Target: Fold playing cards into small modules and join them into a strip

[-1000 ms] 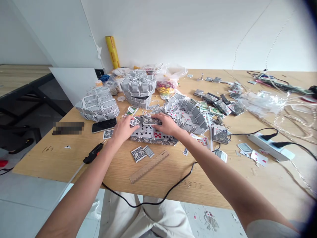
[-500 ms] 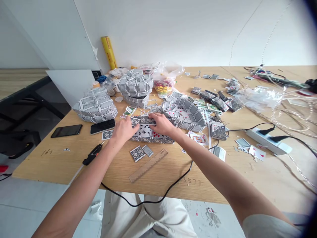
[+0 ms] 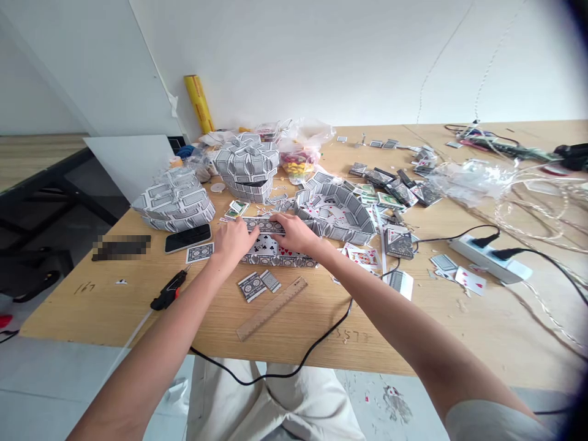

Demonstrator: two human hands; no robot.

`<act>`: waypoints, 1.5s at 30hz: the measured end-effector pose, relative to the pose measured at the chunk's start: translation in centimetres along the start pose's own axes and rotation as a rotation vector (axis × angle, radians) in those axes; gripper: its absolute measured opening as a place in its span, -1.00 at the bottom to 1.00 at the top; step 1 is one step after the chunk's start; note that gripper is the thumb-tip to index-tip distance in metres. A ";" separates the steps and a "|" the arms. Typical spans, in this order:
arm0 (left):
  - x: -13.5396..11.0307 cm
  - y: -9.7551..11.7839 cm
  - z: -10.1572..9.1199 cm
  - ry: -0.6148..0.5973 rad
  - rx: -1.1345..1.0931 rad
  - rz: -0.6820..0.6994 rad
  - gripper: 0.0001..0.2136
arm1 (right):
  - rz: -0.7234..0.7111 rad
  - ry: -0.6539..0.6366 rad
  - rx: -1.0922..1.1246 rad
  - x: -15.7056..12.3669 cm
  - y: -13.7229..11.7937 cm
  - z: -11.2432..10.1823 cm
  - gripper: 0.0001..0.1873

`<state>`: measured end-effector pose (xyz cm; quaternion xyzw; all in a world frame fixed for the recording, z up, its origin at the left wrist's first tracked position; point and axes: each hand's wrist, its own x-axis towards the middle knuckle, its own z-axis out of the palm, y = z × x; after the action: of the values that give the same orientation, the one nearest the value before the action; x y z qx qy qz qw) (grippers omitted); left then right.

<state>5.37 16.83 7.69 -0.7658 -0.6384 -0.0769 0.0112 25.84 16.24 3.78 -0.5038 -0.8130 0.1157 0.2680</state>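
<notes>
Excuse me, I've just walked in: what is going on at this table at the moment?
A person is working with bare hands on a low box made of playing cards. Their left hand and right hand both rest on a patterned strip of card backs along the box's far side, above face-up clubs and hearts. The low box sits on a wooden table, with a curved card tray just beyond it, and a glue gun and ruler nearby.

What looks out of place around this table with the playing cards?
Cut playing-card scraps lie scattered on the tiled floor below the wooden table, apart from the cards on top, so they look dropped or spilled.
</notes>
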 end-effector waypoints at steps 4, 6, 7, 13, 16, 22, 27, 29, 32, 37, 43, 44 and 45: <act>0.0 0.1 0.2 -0.003 0.010 -0.010 -0.46 | -0.002 -0.002 0.017 0.0 0.1 0.0 -0.60; 0.1 0.1 0.2 -0.001 0.011 -0.014 -0.46 | -0.005 -0.004 0.023 0.1 0.1 0.0 -0.61; 0.1 0.1 0.1 0.000 0.010 -0.016 -0.47 | -0.006 -0.005 0.026 0.1 0.2 0.0 -0.61; -1.8 -1.0 -2.1 0.072 -0.046 -0.041 -0.48 | -0.006 0.032 0.049 -1.1 -1.0 -1.8 -0.60; -5.7 -2.6 -3.2 0.187 -0.278 -0.004 -0.55 | -0.049 0.133 0.133 -4.1 -3.2 -3.6 -0.58; -14.5 -5.3 -0.5 0.111 -0.515 -0.135 -0.35 | -0.108 0.004 0.259 -11.6 -7.2 -3.1 -0.62; -17.2 -5.9 2.7 0.070 -0.423 -0.137 -0.42 | -0.109 -0.172 0.234 -13.0 -7.4 0.3 -0.61; -17.5 -6.1 3.2 0.085 -0.386 -0.120 -0.45 | -0.092 -0.194 0.240 -12.7 -7.7 1.0 -0.58; -17.7 -6.1 3.5 0.102 -0.340 -0.120 -0.47 | -0.076 -0.212 0.253 -11.9 -8.4 1.3 -0.54; -18.1 -6.0 3.8 0.057 -0.247 -0.132 -0.46 | -0.090 -0.237 0.247 -10.8 -9.3 2.0 -0.51; -19.1 -6.7 3.3 0.038 -0.202 -0.143 -0.50 | -0.070 -0.245 0.229 -10.5 -9.2 3.0 -0.51; -19.3 -6.9 3.2 0.063 -0.214 -0.124 -0.49 | -0.072 -0.240 0.235 -10.5 -9.2 3.1 -0.51; -19.4 -7.0 3.1 0.086 -0.232 -0.087 -0.49 | -0.078 -0.235 0.242 -10.5 -9.2 3.2 -0.50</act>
<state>-4.52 -0.49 1.46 -0.7296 -0.6566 -0.1834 -0.0531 20.74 2.96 2.03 -0.4189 -0.8378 0.2605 0.2340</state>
